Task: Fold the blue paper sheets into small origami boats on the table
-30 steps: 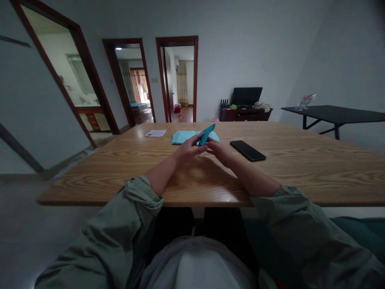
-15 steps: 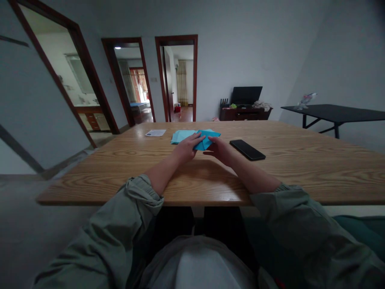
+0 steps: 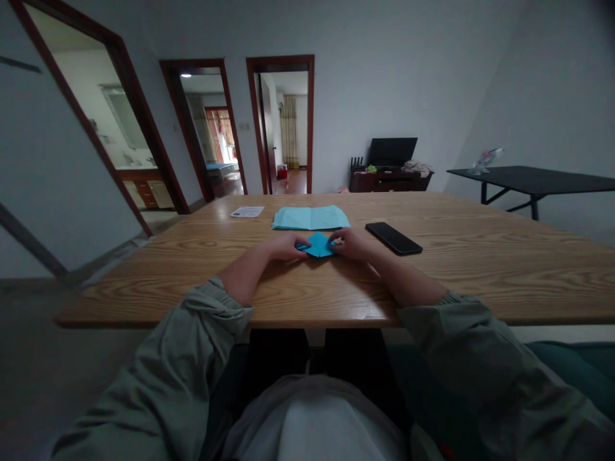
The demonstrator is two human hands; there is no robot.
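Observation:
A small folded piece of bright blue paper lies flat on the wooden table, pinched at its two side corners. My left hand holds its left corner, and my right hand holds its right corner. Just beyond it lies a larger folded sheet of pale blue paper, touched by neither hand. A black smartphone rests to the right of my right hand, and a small white printed card lies farther off to the left.
My grey-green sleeves cover both forearms up to the table's near edge. Beyond the table stand a dark wooden cabinet with a black monitor and a black table on the right. Several doorways open on the left.
The bright blue paper has come down and toward me, away from the pale sheet, and now lies flatter. Both hands moved with it and spread to its side corners.

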